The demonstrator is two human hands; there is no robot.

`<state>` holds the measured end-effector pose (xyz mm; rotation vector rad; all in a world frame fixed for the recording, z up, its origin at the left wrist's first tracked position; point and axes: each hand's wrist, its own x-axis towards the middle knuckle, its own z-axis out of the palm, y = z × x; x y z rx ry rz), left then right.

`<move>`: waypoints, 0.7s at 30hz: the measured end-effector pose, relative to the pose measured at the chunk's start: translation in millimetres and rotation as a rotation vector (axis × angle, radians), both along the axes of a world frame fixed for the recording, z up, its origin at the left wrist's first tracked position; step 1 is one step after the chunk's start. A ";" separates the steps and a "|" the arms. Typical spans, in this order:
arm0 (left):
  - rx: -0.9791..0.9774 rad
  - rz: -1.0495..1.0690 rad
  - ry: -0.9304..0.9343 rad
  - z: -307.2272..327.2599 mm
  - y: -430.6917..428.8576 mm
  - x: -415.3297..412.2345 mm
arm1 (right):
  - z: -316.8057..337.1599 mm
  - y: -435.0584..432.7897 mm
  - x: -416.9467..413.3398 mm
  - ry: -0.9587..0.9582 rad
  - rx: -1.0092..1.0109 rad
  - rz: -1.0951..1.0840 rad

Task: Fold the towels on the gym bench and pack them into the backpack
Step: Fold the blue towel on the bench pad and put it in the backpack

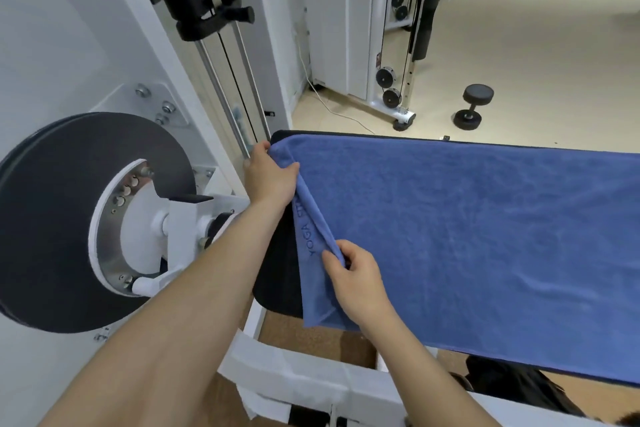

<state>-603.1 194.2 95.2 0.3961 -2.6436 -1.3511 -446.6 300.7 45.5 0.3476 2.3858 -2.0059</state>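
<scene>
A blue towel point(467, 236) lies spread along the black gym bench point(277, 274), covering most of it and running out of view on the right. Its left end is lifted and folded into a narrow flap with dark lettering on it. My left hand point(268, 175) pinches the towel's far left corner at the bench's far edge. My right hand point(353, 274) pinches the near part of the same end, closer to me. A dark object point(512, 385), possibly the backpack, shows under the bench at the lower right; I cannot tell for sure.
A white cable machine with a large black disc point(86, 218) stands close on the left. Its white frame bar point(311, 378) crosses below the bench. A black dumbbell point(472, 107) lies on the beige floor beyond the bench, beside another white machine point(394, 45).
</scene>
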 end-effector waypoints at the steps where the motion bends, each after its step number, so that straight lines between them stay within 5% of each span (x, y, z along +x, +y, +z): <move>1: -0.044 -0.002 -0.010 2.6 3.2 -0.7 | 1.3 3.7 3.7 0.014 0.022 -0.026; 7: 0.316 -0.013 -0.093 23.7 24.8 -0.3 | 15.0 18.9 26.9 0.104 0.405 -0.032; 10: 0.443 -0.035 -0.057 35.0 39.6 3.2 | 26.4 37.7 40.6 0.162 0.426 -0.074; 21: 0.353 -0.390 -0.057 83.9 158.2 37.8 | 46.8 144.1 100.2 0.174 0.294 -0.313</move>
